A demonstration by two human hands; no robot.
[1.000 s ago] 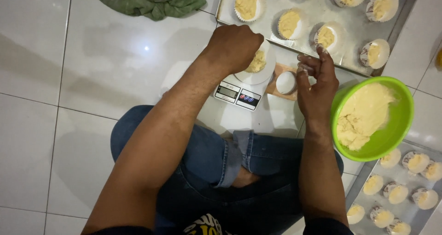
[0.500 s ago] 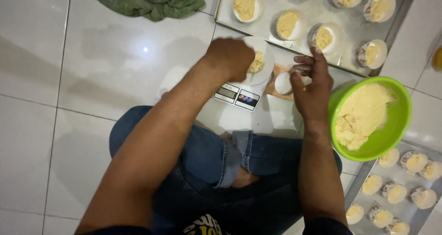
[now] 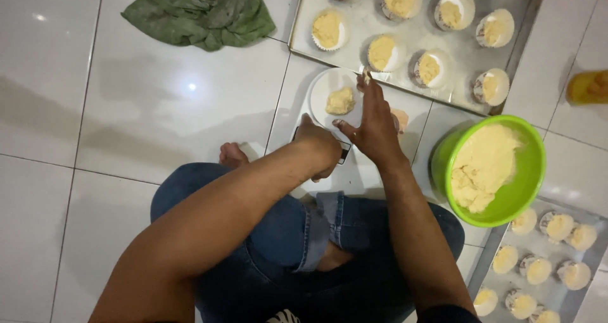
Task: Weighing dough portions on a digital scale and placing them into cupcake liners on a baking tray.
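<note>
One white tiled floor (image 3: 95, 107) serves as the work surface; the tiles are glossy, show a small ceiling-light reflection, and are divided by dark grout lines. At far left, a crumpled green cloth (image 3: 202, 12) lies on the tiles. The person sits on the floor in blue jeans with a bare foot (image 3: 233, 153) showing beside the knee. The left hand (image 3: 320, 147) is curled loosely, fingers drawn together, resting over the small kitchen scale (image 3: 345, 149); whether it grips anything cannot be determined. On the scale sits a white plate (image 3: 323, 85) carrying one lump of yellow dough (image 3: 341, 101). The right hand (image 3: 373, 123) lies flat just beside that lump, fingers extended and held close together, covering the plate's right edge. Above, a metal baking tray (image 3: 468, 50) holds white paper cups filled with dough portions. To the right, a green bowl (image 3: 529, 183) contains the bulk dough, and a second tray (image 3: 494, 266) of filled cups occupies the lower right corner. An orange object, blurred, sits at the right edge. Compared with one second ago, the left hand has withdrawn from over the plate toward the body, exposing the lump, and the right hand has moved leftward onto the plate; the view has also shifted.
</note>
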